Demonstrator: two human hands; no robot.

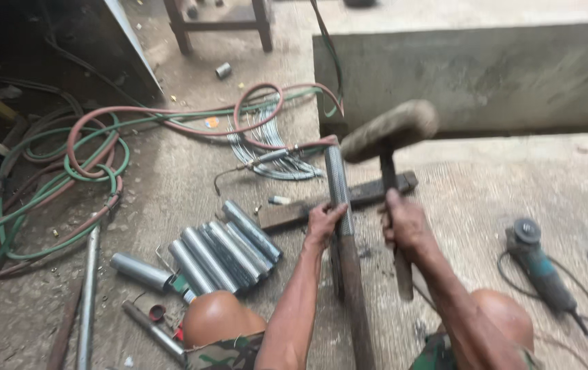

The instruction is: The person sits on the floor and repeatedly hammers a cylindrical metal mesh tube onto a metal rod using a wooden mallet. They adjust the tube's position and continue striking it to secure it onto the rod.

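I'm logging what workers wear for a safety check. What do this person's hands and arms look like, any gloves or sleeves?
No gloves: both the left hand and the right hand are bare. Both forearms are bare too, with no sleeves reaching them and no watch, band or ring visible. Camouflage-patterned fabric in green and brown shows at the bottom edge near the bare knees.

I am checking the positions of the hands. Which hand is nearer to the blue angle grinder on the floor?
The right. The right hand, gripping the hammer handle, is closer to the angle grinder, which lies to its right. The left hand holds the ribbed pipe farther left.
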